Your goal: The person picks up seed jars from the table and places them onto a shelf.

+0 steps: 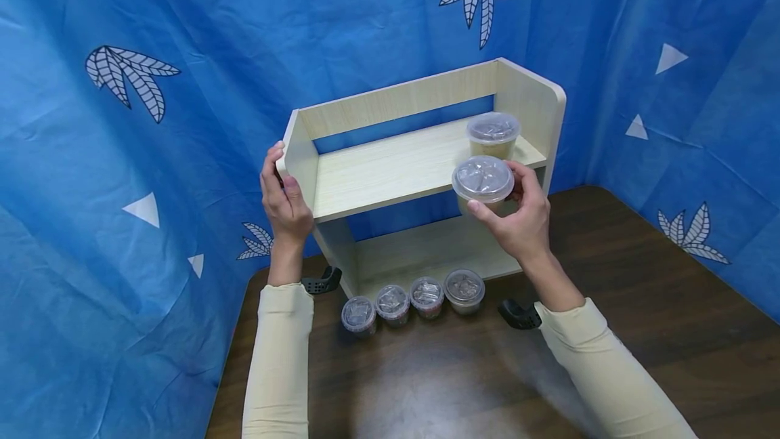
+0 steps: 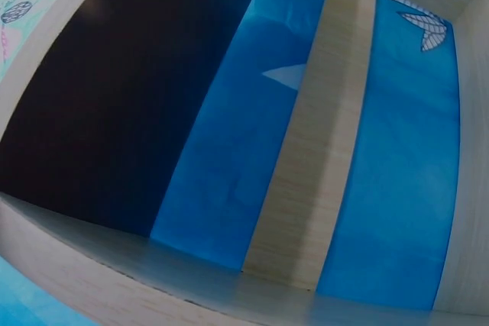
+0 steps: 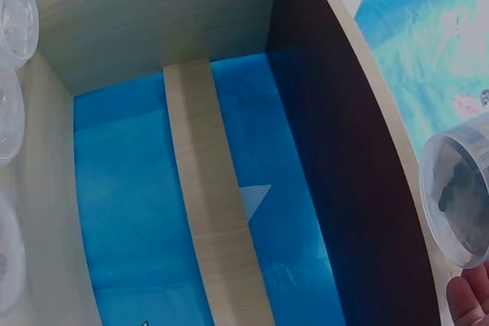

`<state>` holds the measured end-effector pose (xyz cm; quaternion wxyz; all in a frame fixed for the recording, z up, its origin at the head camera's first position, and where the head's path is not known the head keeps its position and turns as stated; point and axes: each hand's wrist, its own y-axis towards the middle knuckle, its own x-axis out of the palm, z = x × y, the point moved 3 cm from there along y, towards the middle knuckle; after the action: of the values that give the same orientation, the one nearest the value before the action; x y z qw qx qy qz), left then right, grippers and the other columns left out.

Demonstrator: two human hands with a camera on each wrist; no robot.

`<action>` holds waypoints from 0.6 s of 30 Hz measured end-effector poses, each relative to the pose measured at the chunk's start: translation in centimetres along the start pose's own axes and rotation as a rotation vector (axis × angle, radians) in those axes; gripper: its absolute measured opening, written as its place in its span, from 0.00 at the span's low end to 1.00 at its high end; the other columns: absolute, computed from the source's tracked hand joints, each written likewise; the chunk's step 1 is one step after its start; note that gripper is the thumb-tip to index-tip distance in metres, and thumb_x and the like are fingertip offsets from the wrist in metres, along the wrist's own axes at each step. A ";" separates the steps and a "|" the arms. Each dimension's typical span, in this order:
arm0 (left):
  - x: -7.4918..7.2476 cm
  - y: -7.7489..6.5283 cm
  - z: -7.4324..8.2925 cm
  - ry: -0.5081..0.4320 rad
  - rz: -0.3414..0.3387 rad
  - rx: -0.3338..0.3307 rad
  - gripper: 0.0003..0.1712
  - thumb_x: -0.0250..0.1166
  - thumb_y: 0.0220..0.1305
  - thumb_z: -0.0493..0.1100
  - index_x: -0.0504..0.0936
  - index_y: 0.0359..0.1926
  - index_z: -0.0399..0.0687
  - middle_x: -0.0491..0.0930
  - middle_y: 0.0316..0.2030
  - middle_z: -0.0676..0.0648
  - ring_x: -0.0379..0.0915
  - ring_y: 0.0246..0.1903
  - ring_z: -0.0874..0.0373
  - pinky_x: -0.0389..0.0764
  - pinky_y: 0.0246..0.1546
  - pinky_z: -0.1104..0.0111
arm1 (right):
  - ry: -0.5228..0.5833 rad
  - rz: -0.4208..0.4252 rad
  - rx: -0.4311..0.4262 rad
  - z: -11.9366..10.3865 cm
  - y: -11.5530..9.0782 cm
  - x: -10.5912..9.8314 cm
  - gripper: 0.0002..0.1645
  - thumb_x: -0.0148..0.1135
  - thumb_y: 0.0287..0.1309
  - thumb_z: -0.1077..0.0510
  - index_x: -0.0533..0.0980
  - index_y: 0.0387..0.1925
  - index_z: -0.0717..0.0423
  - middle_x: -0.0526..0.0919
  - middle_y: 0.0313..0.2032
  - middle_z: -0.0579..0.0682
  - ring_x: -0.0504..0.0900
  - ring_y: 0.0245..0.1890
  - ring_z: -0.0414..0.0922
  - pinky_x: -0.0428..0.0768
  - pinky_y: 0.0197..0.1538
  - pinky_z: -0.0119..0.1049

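My right hand [image 1: 523, 215] grips a round, clear plastic cup with a lid [image 1: 483, 180] between thumb and fingers. The cup is in front of the upper board's right end; in the right wrist view the cup [image 3: 462, 196] and a fingertip show at the right edge. Behind it, a similar lidded cup [image 1: 493, 133] with yellowish contents stands on the upper board. At the shelf's left side panel, my left hand [image 1: 286, 205] holds the front edge, fingers outside and thumb at the front. The pale wooden two-tier shelf [image 1: 390, 168] fills the left wrist view, without the hand.
Several smaller lidded cups [image 1: 392, 302] stand in a row along the front of the lower board [image 1: 420, 253]. The dark wooden table [image 1: 426, 378] extends toward me. A blue patterned cloth [image 1: 378, 12] hangs behind and on both sides.
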<state>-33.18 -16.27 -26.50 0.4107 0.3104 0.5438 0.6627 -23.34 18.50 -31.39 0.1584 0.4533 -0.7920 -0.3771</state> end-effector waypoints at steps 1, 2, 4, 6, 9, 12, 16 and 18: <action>0.0 0.0 0.0 0.000 0.000 0.000 0.24 0.48 0.74 0.47 0.66 0.62 0.36 0.70 0.64 0.42 0.68 0.62 0.50 0.74 0.58 0.57 | 0.000 0.001 -0.004 -0.1 0.1 0.0 0.45 0.73 0.42 0.54 0.68 0.62 0.65 0.78 0.54 0.59 0.76 0.48 0.41 0.74 0.48 0.26; 0.0 0.0 0.0 -0.001 0.000 0.000 0.25 0.48 0.74 0.48 0.66 0.62 0.36 0.70 0.64 0.42 0.68 0.62 0.50 0.74 0.58 0.57 | -0.002 0.003 -0.008 -0.1 0.2 0.1 0.45 0.74 0.42 0.54 0.68 0.63 0.65 0.78 0.54 0.59 0.76 0.49 0.41 0.74 0.49 0.26; 0.0 0.0 0.0 0.001 -0.001 0.001 0.26 0.47 0.74 0.50 0.66 0.62 0.36 0.70 0.64 0.42 0.68 0.62 0.50 0.74 0.58 0.57 | -0.004 0.001 -0.017 -0.3 0.4 0.2 0.45 0.74 0.42 0.53 0.68 0.63 0.64 0.78 0.55 0.58 0.76 0.49 0.43 0.74 0.49 0.26; 0.0 0.0 0.0 0.003 -0.004 0.000 0.27 0.47 0.75 0.53 0.66 0.62 0.36 0.70 0.64 0.42 0.68 0.62 0.50 0.74 0.58 0.58 | -0.011 0.001 -0.023 -0.4 0.7 0.2 0.46 0.74 0.43 0.53 0.68 0.63 0.64 0.78 0.55 0.57 0.77 0.49 0.45 0.74 0.49 0.26; 0.0 0.0 0.0 0.008 -0.007 -0.002 0.28 0.47 0.75 0.55 0.66 0.62 0.36 0.70 0.64 0.42 0.68 0.62 0.50 0.75 0.57 0.58 | -0.018 -0.002 -0.020 -0.6 1.0 0.4 0.46 0.73 0.43 0.52 0.67 0.64 0.63 0.78 0.55 0.57 0.77 0.50 0.47 0.74 0.50 0.27; 0.0 0.0 0.0 0.010 -0.006 -0.003 0.28 0.47 0.75 0.55 0.66 0.62 0.37 0.70 0.64 0.42 0.68 0.62 0.51 0.75 0.57 0.57 | -0.024 0.002 -0.007 -0.8 1.4 0.5 0.45 0.73 0.44 0.51 0.67 0.64 0.62 0.78 0.56 0.57 0.77 0.50 0.47 0.74 0.50 0.27; 0.0 0.0 -0.1 0.008 -0.003 -0.002 0.28 0.47 0.75 0.54 0.66 0.62 0.37 0.70 0.64 0.42 0.68 0.62 0.50 0.74 0.58 0.57 | -0.030 0.003 0.008 -1.0 1.9 0.6 0.45 0.72 0.46 0.50 0.68 0.64 0.61 0.78 0.55 0.56 0.77 0.49 0.45 0.75 0.50 0.27; 0.0 -0.1 0.0 0.006 -0.004 0.000 0.27 0.47 0.75 0.54 0.66 0.62 0.36 0.70 0.64 0.42 0.68 0.62 0.50 0.74 0.58 0.57 | -0.032 0.002 0.016 -1.0 2.1 0.6 0.44 0.73 0.46 0.50 0.68 0.64 0.61 0.78 0.55 0.55 0.76 0.49 0.44 0.75 0.49 0.28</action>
<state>-33.21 -16.27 -26.56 0.4104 0.3071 0.5456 0.6630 -24.34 18.14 -29.22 0.1424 0.4478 -0.7978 -0.3779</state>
